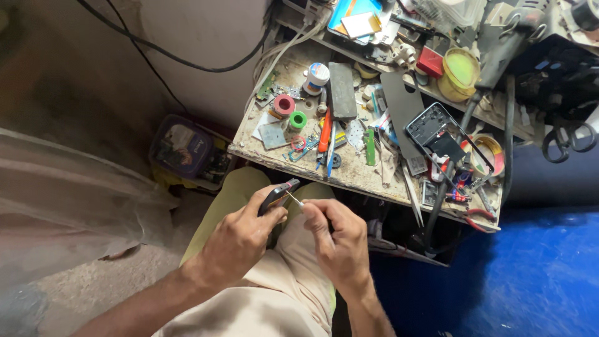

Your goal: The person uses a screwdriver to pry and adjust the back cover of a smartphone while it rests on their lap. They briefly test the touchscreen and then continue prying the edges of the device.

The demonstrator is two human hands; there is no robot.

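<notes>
Both hands are gripping: left hand (240,234) is closing around a dark phone (279,195); right hand (337,237) is pinching a thin screwdriver (294,200) touching it.

Single head-worn view, looking steeply down, close over lap, workbench (349,168) ahead

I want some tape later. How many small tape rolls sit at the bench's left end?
2: a pink roll and a green roll just right below it; clutter may hide others.

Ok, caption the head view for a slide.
Left hand grips a small dark phone, right hand sets a thin tool against it below a cluttered workbench.
</notes>
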